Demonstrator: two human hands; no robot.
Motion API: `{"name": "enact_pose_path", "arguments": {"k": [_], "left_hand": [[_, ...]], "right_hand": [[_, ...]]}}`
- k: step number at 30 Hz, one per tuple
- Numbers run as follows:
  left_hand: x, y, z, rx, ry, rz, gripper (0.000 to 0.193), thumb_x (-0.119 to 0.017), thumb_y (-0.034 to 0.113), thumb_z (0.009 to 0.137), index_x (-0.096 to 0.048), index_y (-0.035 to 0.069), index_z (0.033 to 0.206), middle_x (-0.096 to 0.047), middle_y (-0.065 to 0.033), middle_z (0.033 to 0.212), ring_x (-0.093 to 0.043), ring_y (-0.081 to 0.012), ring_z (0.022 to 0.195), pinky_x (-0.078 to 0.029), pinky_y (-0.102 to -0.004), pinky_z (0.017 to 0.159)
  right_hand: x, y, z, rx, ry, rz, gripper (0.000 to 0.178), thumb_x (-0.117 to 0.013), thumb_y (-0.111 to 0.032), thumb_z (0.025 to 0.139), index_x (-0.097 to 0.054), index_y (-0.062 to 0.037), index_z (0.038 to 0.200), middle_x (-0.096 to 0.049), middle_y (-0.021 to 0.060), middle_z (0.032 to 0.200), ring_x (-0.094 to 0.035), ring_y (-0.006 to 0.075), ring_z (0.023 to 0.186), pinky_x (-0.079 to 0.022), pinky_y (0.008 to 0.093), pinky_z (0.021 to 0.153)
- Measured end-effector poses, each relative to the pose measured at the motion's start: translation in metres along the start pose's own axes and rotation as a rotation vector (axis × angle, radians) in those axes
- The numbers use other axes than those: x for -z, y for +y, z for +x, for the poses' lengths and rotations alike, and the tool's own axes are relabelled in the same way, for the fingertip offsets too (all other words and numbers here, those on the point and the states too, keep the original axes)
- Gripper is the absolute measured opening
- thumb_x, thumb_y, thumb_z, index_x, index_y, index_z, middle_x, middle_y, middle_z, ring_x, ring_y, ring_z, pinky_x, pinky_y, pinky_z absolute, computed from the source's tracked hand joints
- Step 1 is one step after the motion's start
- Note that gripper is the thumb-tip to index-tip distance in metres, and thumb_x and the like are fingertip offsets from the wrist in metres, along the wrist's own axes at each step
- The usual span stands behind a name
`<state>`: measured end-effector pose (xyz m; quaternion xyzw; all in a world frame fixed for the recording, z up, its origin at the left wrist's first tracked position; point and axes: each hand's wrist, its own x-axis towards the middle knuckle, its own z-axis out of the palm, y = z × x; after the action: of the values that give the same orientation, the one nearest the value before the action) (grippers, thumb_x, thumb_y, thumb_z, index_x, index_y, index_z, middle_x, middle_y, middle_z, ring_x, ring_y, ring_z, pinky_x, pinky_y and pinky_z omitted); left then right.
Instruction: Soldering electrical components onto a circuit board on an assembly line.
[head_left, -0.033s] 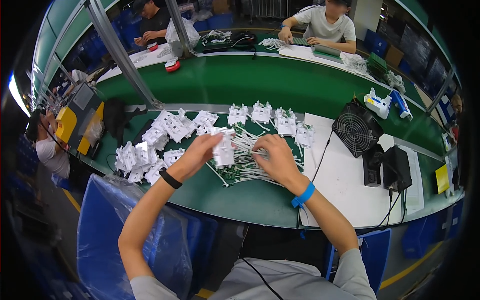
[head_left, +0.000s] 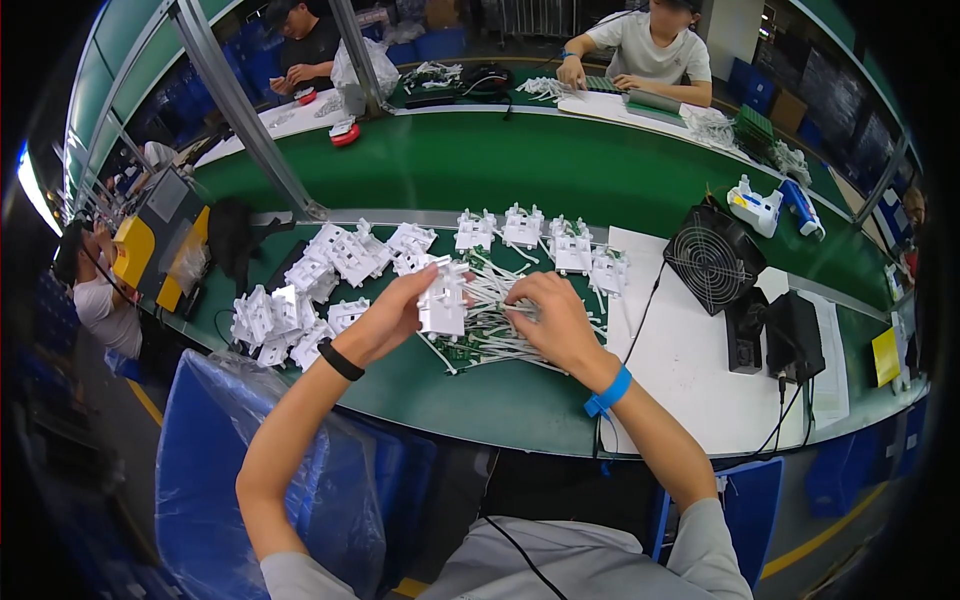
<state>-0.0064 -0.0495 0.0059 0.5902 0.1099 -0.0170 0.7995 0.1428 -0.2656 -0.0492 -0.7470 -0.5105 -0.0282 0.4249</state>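
My left hand (head_left: pixel 397 312) is closed round a white plastic housing (head_left: pixel 442 306), held up over the bench with its flat side showing. To the right, my right hand (head_left: pixel 558 318) has its fingers curled down into a pile of white cables (head_left: pixel 490 290) with small green circuit boards (head_left: pixel 462 350) among them. What its fingertips pinch is hidden. More white housings (head_left: pixel 345 250) are heaped left of my left hand. Behind the cable pile stands a row of similar housings (head_left: pixel 522 226), some with white cables attached.
On the right, a white sheet (head_left: pixel 670 390) lies beside a black fan (head_left: pixel 712 258) and a black power box (head_left: pixel 793 337). A blue bin lined with clear plastic (head_left: pixel 215 450) stands at the front left. Across a green divider (head_left: pixel 450 150), two people work.
The housing in my left hand has shifted slightly left and down and looks less blurred. My right hand has barely moved at the cable pile.
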Motion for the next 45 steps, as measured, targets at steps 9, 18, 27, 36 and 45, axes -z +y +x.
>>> {"name": "enact_pose_path", "arguments": {"k": [9, 18, 27, 36, 45], "left_hand": [[-0.052, 0.005, -0.007, 0.042, -0.109, -0.150, 0.079, -0.025, 0.063, 0.110, -0.055, -0.002, 0.143, -0.072, -0.0097, 0.107, -0.070, -0.0178, 0.098, -0.057, -0.0329, 0.089], [-0.083, -0.010, 0.005, 0.110, -0.098, 0.015, 0.075, -0.022, 0.066, 0.108, -0.056, 0.006, 0.136, -0.072, -0.0117, 0.114, -0.071, -0.0239, 0.105, -0.057, -0.0403, 0.095], [-0.104, -0.014, 0.015, 0.130, -0.116, 0.119, 0.073, -0.021, 0.063, 0.109, -0.054, 0.006, 0.139, -0.070, -0.0126, 0.121, -0.070, -0.0261, 0.110, -0.057, -0.0410, 0.098], [-0.112, -0.016, 0.021, 0.104, -0.128, 0.252, 0.064, -0.025, 0.055, 0.112, -0.058, 0.003, 0.134, -0.070, -0.0128, 0.120, -0.071, -0.0242, 0.107, -0.057, -0.0381, 0.097], [-0.119, -0.002, 0.022, 0.324, -0.256, 0.240, 0.064, -0.032, 0.058, 0.111, -0.064, 0.004, 0.124, -0.073, -0.0076, 0.102, -0.072, -0.0161, 0.095, -0.057, -0.0313, 0.084]], "right_hand": [[0.029, -0.018, -0.008, -0.011, 0.318, 0.346, 0.018, -0.076, -0.001, 0.086, -0.075, -0.0001, 0.104, -0.074, 0.0138, 0.101, -0.071, 0.0289, 0.092, -0.056, 0.0340, 0.083], [0.066, -0.045, -0.021, 0.371, 0.507, 0.165, 0.025, -0.082, 0.003, 0.075, -0.075, -0.0014, 0.099, -0.076, 0.0110, 0.099, -0.072, 0.0292, 0.090, -0.059, 0.0368, 0.077], [0.071, -0.029, -0.030, 0.283, 0.555, 0.171, 0.027, -0.082, 0.006, 0.074, -0.074, -0.0018, 0.099, -0.075, 0.0116, 0.099, -0.072, 0.0297, 0.090, -0.057, 0.0361, 0.076], [0.074, -0.023, -0.038, 0.295, 0.530, 0.174, 0.026, -0.082, 0.006, 0.074, -0.073, -0.0018, 0.096, -0.075, 0.0127, 0.102, -0.072, 0.0307, 0.092, -0.058, 0.0363, 0.079], [0.112, -0.009, -0.044, -0.078, -0.042, 0.650, 0.011, -0.074, -0.005, 0.088, -0.071, -0.0008, 0.098, -0.074, 0.0104, 0.110, -0.071, 0.0227, 0.099, -0.055, 0.0359, 0.090]]}}
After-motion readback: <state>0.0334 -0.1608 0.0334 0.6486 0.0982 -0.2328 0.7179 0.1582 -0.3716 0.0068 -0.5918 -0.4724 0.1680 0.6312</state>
